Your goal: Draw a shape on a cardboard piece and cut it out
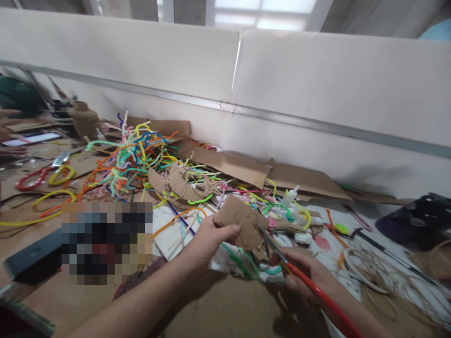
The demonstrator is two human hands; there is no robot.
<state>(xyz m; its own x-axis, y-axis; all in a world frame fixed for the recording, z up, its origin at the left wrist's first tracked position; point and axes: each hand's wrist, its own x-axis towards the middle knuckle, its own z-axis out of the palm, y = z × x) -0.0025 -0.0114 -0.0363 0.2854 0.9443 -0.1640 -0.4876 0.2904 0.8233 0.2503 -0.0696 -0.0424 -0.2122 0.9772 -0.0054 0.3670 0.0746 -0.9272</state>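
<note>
My left hand (210,237) pinches a small piece of brown cardboard (241,223) by its left edge, thumb on top. A curved outline is drawn on the cardboard's face. In my right hand (303,267) is a pair of scissors (306,281) with red handles, its metal blades pointing up and left. The blade tip meets the right side of the cardboard; how far the blades are apart I cannot tell. Beneath both hands lie cardboard scraps and a green pipe cleaner (243,260), above a large brown cardboard sheet (218,307).
A heap of coloured pipe cleaners (130,159) fills the back left. Red and yellow scissors (45,178) lie farther left, near a twine-wrapped bottle (84,119). A white glue bottle (291,195), a hammer (368,238) and coiled cord (366,267) are on the right. A white partition (317,84) stands behind.
</note>
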